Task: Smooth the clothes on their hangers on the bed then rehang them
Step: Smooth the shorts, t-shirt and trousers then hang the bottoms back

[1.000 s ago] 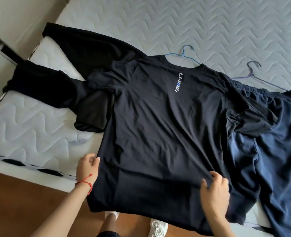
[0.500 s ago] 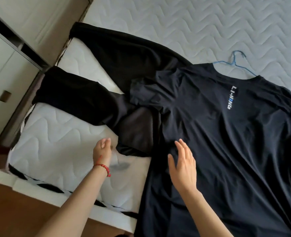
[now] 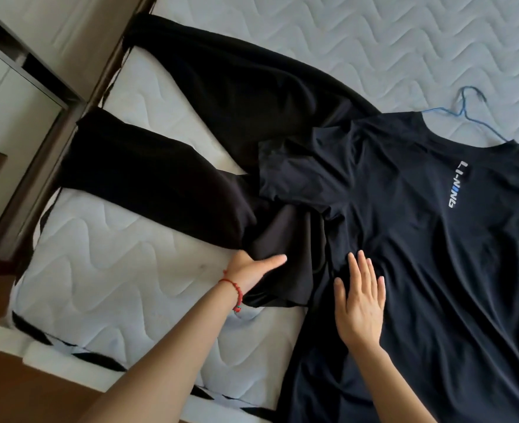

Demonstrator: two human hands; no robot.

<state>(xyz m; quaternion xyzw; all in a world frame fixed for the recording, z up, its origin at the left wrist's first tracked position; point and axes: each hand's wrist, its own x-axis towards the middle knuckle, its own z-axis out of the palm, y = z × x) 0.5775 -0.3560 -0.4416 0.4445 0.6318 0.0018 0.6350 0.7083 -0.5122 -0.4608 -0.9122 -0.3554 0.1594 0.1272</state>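
A dark navy T-shirt (image 3: 429, 239) lies spread flat on the bed (image 3: 374, 41), filling the right half of the scene, its hem running off the near edge of the mattress. A pale printed logo (image 3: 456, 184) runs down its upper back. From the neck opening, at the far right, pokes the hook of a blue wire hanger (image 3: 465, 108), resting on the quilted cover.

The right hand (image 3: 360, 303) lies palm down on the shirt's left side, near the underarm seam, fingers straight and slightly spread: its grip is apart, pressing on the cloth and clamped on nothing.

Just to the left, the left hand (image 3: 252, 268) has its fingers tucked under a fold of a black garment (image 3: 191, 154) with the thumb lying over the top, so its grip is clamped on that cloth. A red string bracelet (image 3: 232, 288) circles the wrist.

The black garment stretches away to the far left in two long dark panels, overlapped at its right end by the T-shirt's left sleeve. Beyond the left edge of the bed stands a pale cabinet (image 3: 11, 96); wooden floor (image 3: 23, 389) shows at the near left.
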